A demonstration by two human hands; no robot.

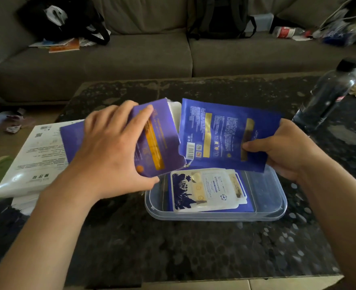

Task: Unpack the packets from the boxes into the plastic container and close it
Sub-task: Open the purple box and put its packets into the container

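A: What lies nearest?

B: A dark speckled table, with two bare forearms reaching over it from the near edge.

A: Where is the container?

B: The clear plastic container sits open on the table, a little right of centre. A white packet lies flat inside it, on top of a bottom packet that is blue.

A: And the hands?

B: Both are just above the far side of the container. The left hand grips a purple box, fingers wrapped over its top and thumb under its near edge. The box is tilted and its end toward the container is torn open. The right hand pinches flat blue packets by their right edge, thumb on top. They hang over the container's far rim, just beside the box. I cannot tell how many there are.

A: What else is on the table?

B: At the left, beneath the left hand, a stack of white packs with printed text. At the far right, a clear bottle with a black cap.

A: Beyond the table?

B: A grey sofa holding a black bag on the left and a dark backpack near the middle.
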